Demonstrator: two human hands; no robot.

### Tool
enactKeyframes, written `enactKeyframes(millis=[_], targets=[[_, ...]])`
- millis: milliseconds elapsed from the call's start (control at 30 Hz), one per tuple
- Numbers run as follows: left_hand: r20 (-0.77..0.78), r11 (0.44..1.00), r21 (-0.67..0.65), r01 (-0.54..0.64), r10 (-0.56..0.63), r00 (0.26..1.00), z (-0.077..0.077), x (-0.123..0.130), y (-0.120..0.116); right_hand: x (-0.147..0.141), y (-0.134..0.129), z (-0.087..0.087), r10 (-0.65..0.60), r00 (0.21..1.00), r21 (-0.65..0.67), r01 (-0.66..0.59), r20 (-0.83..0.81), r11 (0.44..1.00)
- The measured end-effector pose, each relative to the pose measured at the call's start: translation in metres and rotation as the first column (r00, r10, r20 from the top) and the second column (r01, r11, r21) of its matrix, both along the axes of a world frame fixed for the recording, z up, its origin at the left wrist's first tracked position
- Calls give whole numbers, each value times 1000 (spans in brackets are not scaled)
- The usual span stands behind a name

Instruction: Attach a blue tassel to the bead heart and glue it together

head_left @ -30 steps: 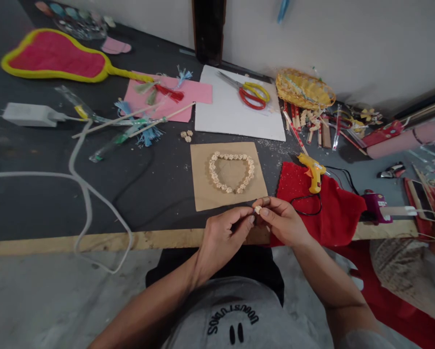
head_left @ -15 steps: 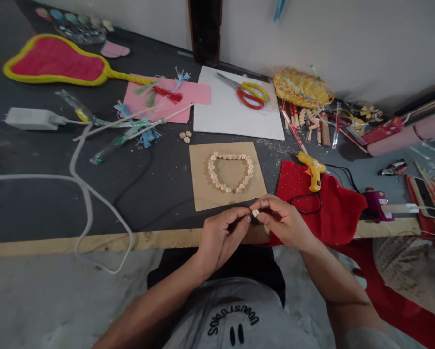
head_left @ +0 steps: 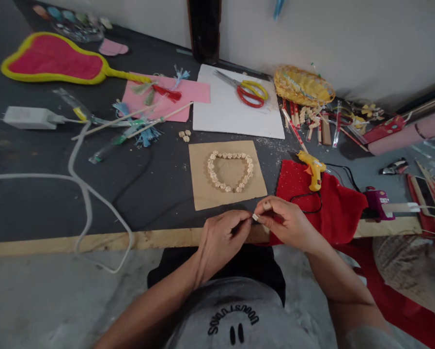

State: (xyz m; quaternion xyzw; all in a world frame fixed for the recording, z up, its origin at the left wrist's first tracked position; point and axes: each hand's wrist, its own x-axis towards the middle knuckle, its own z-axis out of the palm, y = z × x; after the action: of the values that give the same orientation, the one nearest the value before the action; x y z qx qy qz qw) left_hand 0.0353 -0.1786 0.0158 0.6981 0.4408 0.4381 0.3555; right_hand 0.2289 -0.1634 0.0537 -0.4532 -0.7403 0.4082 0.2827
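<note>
A small cream-coloured piece (head_left: 255, 217), too small to make out fully, is pinched between the fingertips of my right hand (head_left: 285, 220). My left hand (head_left: 225, 237) has thumb and forefinger pressed together against its left side; whether they grip the piece or something thinner is hidden. Both hands are over the table's front edge. Just beyond them lies a square of brown cardboard (head_left: 203, 196), bearing a heart-shaped outline of small cream flowers (head_left: 249, 167). A few loose flowers (head_left: 184, 135) rest on the dark table to the left of the cardboard.
Right of the cardboard, a yellow glue gun (head_left: 314, 170) lies on red cloth (head_left: 334, 213). Scissors (head_left: 248, 92) rest on a white board (head_left: 217, 116); a wicker basket (head_left: 302, 87) stands behind. A white cable (head_left: 72, 160) loops over the front edge at left.
My fingers have shifted slightly around the small cream piece, and my left hand has rolled a little. Less of the piece shows now. The things on the table have stayed put.
</note>
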Motion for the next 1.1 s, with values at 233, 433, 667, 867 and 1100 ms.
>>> enactKeyframes(millis=[233,433,667,867,1100], targets=[[37,991,-122,50,-46,998,2,0,-1,1,0,5,-17,997,-5,17,78,1000],[369,899,-404,171,-11,929,2,1,-1,3,5,15,10,998,-98,-4,59,995],[455,888,-414,200,11,890,3,-1,-4,8,3,2,-32,990,-229,-1,-137,973],[533,918,-392,61,173,828,-1,0,-7,-7,-5,-11,-36,982,-232,-8,-184,973],[689,668,-692,272,500,524,6,1,10,-37,6,-2,-133,978,-173,105,-161,979]])
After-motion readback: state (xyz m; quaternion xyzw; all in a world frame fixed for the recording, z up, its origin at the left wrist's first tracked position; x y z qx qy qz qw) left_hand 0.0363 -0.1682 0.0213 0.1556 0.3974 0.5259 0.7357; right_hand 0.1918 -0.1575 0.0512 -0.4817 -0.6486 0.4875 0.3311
